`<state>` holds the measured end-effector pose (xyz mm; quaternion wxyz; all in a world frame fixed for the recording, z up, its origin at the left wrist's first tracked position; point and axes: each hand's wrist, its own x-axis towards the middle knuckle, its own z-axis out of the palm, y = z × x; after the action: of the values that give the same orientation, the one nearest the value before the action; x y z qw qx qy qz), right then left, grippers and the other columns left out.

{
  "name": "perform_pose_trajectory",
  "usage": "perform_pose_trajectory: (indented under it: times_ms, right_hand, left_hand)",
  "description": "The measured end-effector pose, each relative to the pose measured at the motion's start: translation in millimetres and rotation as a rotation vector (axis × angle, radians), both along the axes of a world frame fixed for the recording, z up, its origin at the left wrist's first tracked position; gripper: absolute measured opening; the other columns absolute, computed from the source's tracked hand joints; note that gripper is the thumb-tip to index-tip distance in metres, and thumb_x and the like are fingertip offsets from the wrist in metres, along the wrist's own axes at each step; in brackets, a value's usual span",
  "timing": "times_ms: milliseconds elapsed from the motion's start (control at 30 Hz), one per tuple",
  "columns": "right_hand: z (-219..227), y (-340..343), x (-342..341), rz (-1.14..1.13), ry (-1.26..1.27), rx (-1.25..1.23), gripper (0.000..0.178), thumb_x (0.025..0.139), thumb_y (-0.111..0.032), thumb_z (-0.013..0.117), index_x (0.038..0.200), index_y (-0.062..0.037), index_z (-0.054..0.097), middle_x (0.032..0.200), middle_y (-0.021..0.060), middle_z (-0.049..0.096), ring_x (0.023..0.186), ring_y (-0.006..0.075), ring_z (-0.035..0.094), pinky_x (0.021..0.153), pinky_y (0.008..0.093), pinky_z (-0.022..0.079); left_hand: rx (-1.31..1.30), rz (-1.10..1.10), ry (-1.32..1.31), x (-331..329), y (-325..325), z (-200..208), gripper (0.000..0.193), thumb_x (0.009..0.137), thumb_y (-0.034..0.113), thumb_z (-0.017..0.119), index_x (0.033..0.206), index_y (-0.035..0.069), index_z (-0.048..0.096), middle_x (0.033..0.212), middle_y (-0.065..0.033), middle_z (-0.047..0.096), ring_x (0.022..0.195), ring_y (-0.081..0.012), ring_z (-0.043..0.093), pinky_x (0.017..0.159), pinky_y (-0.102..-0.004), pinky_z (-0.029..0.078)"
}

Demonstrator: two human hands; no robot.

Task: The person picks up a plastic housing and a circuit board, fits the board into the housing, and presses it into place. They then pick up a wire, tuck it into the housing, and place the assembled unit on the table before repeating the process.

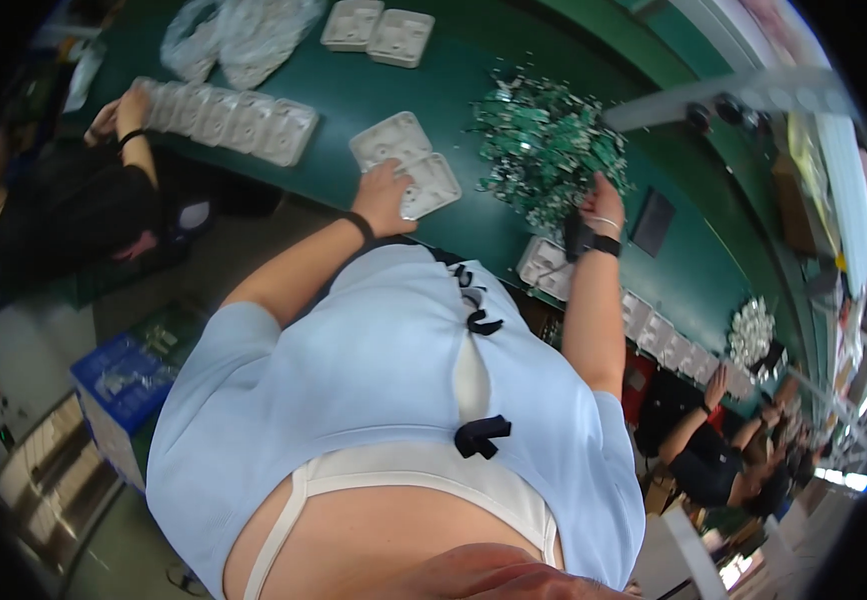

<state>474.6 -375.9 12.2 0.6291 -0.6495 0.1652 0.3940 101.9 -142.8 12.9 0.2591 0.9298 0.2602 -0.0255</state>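
Resting left hand (386, 196) over the near side of two white casings (394, 139), side by side on the green table (339, 90); cannot tell whether gripping or only steadying

With right hand (603, 205), fingers curled, at the right edge of the heap of green boards (542, 145); too blurred to tell if pinching any

Could drag out several boards at once by tugging, if tangled; could skid casings apart by pressing unevenly
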Motion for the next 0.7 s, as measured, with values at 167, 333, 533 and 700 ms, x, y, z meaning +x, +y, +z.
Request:
perform_pose_trajectory:
  times_ms: [167,333,533,700]
  right_hand:
    - [5.2,21.3,10.6,-0.12,0.136,0.174,0.037,0.096,-0.037,0.071,0.075,-0.0155,0.048,0.059,-0.0022,0.044,0.049,0.0114,0.043,0.042,0.0248,0.032]
    - [-19.2,20.1,16.8,0.172,0.128,0.035,0.033,0.096,-0.032,0.072,0.08,-0.0136,0.05,0.066,-0.0001,0.052,0.055,0.0125,0.051,0.047,0.0249,0.038]
    - [-43.6,0.6,36.5,0.05,0.173,0.194,0.021,0.1,-0.018,0.067,0.085,-0.0079,0.056,0.074,0.002,0.059,0.06,0.0143,0.054,0.052,0.027,0.044]
    - [24.9,17.7,-5.2,-0.345,0.435,0.86,0.004,0.098,-0.003,0.064,0.096,-0.0017,0.062,0.088,0.0074,0.065,0.072,0.0179,0.062,0.061,0.0261,0.052]
  left_hand:
    - [-0.002,0.021,-0.056,-13.6,-6.2,-20.6,0.07,0.059,0.031,0.086,0.121,0.007,0.064,0.147,-0.0261,0.04,0.136,-0.0451,0.038,0.114,-0.0518,0.032]
    - [0.101,-0.023,-0.087,-15.9,-8.3,-9.3,0.071,0.059,0.029,0.085,0.123,0.007,0.064,0.149,-0.027,0.037,0.139,-0.0464,0.035,0.117,-0.0508,0.029]
    - [0.131,-0.08,-0.217,-11.0,-5.0,28.0,0.066,0.061,0.023,0.082,0.122,0.006,0.064,0.149,-0.028,0.036,0.139,-0.0492,0.035,0.118,-0.0506,0.03]
    - [-0.128,0.05,-0.306,-15.2,3.6,56.1,0.077,0.064,0.016,0.079,0.134,0.002,0.052,0.147,-0.029,0.036,0.135,-0.0501,0.039,0.115,-0.0505,0.036]
